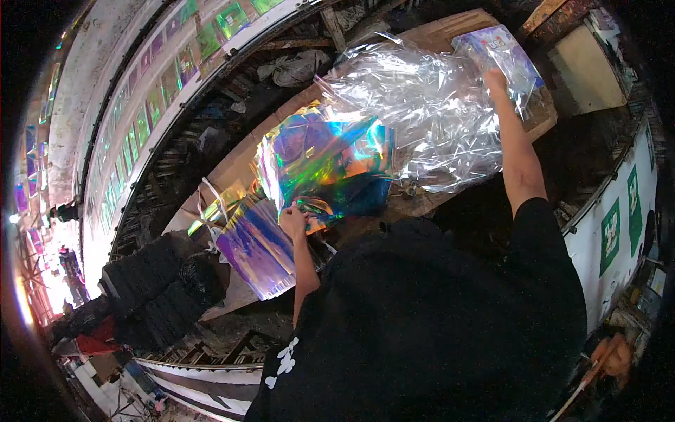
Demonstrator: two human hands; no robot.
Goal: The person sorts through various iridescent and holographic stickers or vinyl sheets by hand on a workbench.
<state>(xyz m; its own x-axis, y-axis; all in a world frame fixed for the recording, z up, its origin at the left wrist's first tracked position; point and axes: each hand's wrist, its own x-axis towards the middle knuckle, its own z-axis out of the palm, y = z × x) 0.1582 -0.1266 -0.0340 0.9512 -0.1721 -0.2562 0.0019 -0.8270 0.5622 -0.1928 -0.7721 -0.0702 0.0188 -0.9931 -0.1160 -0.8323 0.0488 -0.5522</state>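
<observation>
My left hand (293, 219) is closed at the near edge of a pile of shiny iridescent plastic sheets (323, 158), its fingers pinched on a sheet. Just below that hand lies a stack of purple-blue iridescent sheets (254, 243), fanned out. To the right spreads a large crumpled heap of clear plastic film (422, 98). At its far right end my right hand (496, 81) is closed over a purple-and-white printed packet (485, 43). Whatever its fingers grip is too small to make out.
Cardboard (450, 29) lies under the plastic. Black bundles (158, 292) sit at the lower left, near a white tie (214, 197). A long curved white surface with green and purple sheets (151, 105) runs along the left. At right stands a white panel with green patches (610, 235).
</observation>
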